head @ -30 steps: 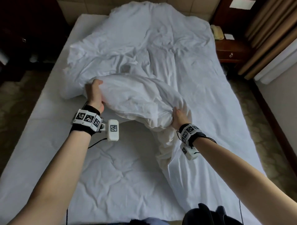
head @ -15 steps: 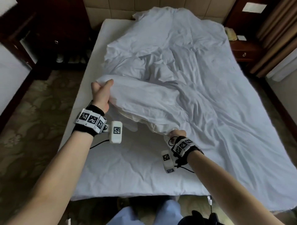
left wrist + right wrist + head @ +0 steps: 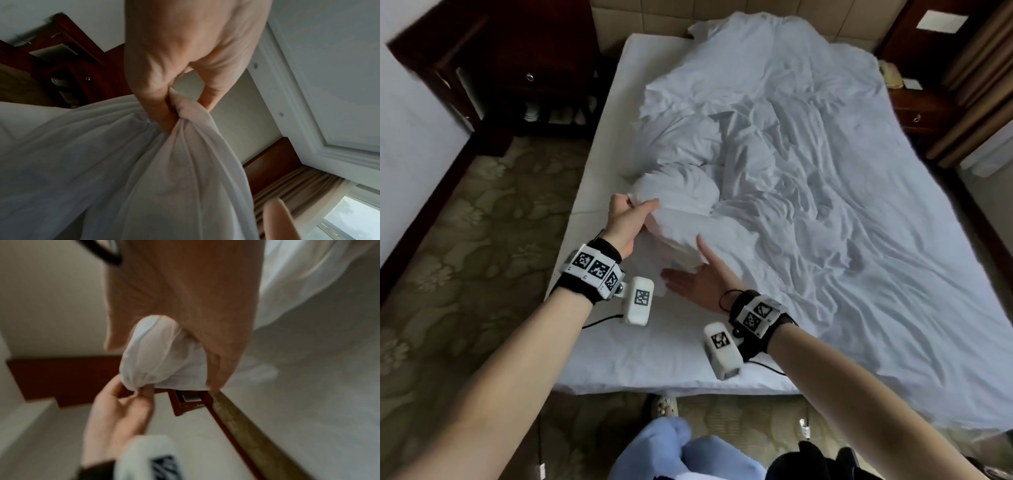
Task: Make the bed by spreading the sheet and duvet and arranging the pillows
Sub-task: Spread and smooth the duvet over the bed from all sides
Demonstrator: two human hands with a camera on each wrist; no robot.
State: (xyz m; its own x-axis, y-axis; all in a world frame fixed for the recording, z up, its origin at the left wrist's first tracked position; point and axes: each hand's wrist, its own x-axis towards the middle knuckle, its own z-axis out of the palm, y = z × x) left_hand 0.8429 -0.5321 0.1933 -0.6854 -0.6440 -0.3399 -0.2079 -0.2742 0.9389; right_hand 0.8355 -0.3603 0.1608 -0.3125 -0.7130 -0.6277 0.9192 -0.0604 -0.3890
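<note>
Left hand [image 3: 625,219] grips bunched duvet [image 3: 791,178] corner, frame centre-left.
Right hand [image 3: 697,279] flat, fingers straight, beside the bunch.

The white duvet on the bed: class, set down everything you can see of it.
The duvet is white, soft, thin-looking cloth, heavily creased. It lies spread over most of the bed, hanging past the near right corner, with a bare strip on the left. Its near left part is bunched into a thick roll. The left hand grips a gathered corner of that roll; the right hand, fingers straight, lies against its near side.
</note>
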